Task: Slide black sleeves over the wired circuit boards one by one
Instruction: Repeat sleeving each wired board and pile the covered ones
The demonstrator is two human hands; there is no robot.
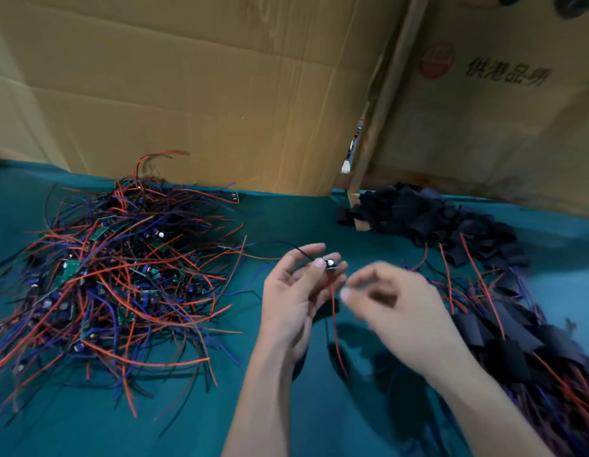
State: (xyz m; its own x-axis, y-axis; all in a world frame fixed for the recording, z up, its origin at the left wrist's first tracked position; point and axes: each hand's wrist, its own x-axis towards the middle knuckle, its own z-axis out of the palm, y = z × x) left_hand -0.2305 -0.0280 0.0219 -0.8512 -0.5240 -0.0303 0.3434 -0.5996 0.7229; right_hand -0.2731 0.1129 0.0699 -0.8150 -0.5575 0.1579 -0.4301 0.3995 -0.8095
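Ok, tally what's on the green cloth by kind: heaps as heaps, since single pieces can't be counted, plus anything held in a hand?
Heap of unsleeved wired boards: 1
Heap of empty black sleeves: 1
Heap of sleeved boards: 1
Wired board pinched in the left hand: 1
Total: 4
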